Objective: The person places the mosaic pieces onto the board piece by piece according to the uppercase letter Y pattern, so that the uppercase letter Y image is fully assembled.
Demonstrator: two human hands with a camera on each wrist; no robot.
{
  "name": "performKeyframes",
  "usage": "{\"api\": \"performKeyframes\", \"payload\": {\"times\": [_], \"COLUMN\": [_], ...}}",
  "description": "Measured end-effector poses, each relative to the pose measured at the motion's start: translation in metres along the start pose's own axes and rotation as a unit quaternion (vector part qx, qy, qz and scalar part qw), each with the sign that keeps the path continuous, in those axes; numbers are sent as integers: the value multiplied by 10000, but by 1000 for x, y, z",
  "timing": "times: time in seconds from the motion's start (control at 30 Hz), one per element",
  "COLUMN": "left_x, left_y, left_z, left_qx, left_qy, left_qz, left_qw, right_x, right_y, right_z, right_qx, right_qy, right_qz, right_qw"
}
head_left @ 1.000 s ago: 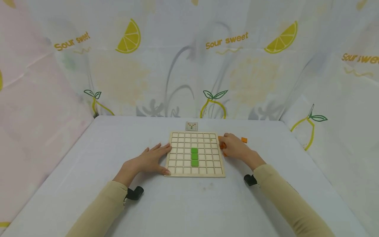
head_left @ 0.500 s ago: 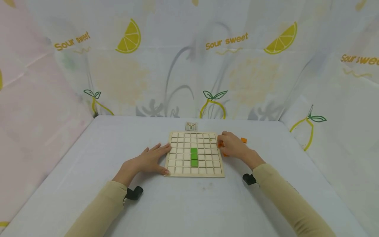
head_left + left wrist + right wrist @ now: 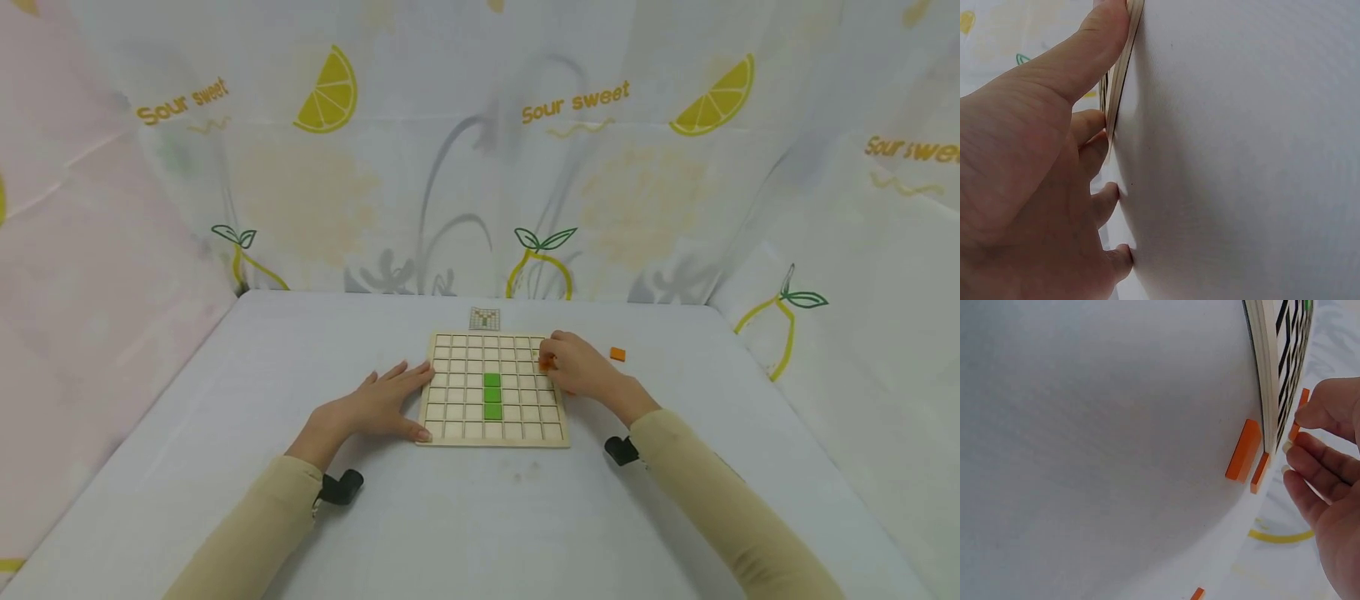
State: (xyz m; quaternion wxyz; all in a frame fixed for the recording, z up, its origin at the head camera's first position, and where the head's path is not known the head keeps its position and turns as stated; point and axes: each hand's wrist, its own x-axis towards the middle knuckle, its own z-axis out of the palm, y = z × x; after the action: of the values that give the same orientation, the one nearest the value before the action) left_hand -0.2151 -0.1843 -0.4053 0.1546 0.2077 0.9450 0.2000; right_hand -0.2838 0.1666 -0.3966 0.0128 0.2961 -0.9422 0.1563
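Note:
A wooden grid board (image 3: pixel 491 443) lies on the white table, with three green tiles (image 3: pixel 492 395) in a column along its middle. My left hand (image 3: pixel 382 406) rests at the board's left side, fingers spread and thumb on the near corner. In the left wrist view, the thumb and fingertips touch the board's edge (image 3: pixel 1124 75). Over the board's upper right part, my right hand (image 3: pixel 588 371) pinches an orange tile (image 3: pixel 546 364). The right wrist view shows this orange tile (image 3: pixel 1304 400) between thumb and fingers, raised above the grid.
Beside the board's right edge lie orange tiles (image 3: pixel 1242 451), partly behind the right hand in the head view. Another orange tile (image 3: pixel 617 354) sits farther right. A small patterned card (image 3: pixel 484 319) lies just beyond the board's far edge. Printed fabric (image 3: pixel 465 167) hangs behind the table.
My right hand has picked up an orange tile from beside the board and moved left with it, over the board's right columns. The left hand has stayed in place.

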Motion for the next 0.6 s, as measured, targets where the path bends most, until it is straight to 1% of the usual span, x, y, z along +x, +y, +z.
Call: {"api": "performKeyframes", "payload": {"times": [0.17,0.37,0.6], "left_x": [0,0,-1], "left_y": [0,3,2], "left_z": [-1,-3,-3], "left_qx": [-18,6,23], "left_qy": [-29,-40,-67], "left_qz": [21,35,-42], "left_qw": [10000,10000,10000], "right_x": [2,6,14], "right_y": [-3,-6,-10], "right_z": [2,5,8], "right_qx": [42,139,271], "right_qy": [-19,117,88], "right_qz": [49,8,10], "right_qw": [10000,9998,9996]}}
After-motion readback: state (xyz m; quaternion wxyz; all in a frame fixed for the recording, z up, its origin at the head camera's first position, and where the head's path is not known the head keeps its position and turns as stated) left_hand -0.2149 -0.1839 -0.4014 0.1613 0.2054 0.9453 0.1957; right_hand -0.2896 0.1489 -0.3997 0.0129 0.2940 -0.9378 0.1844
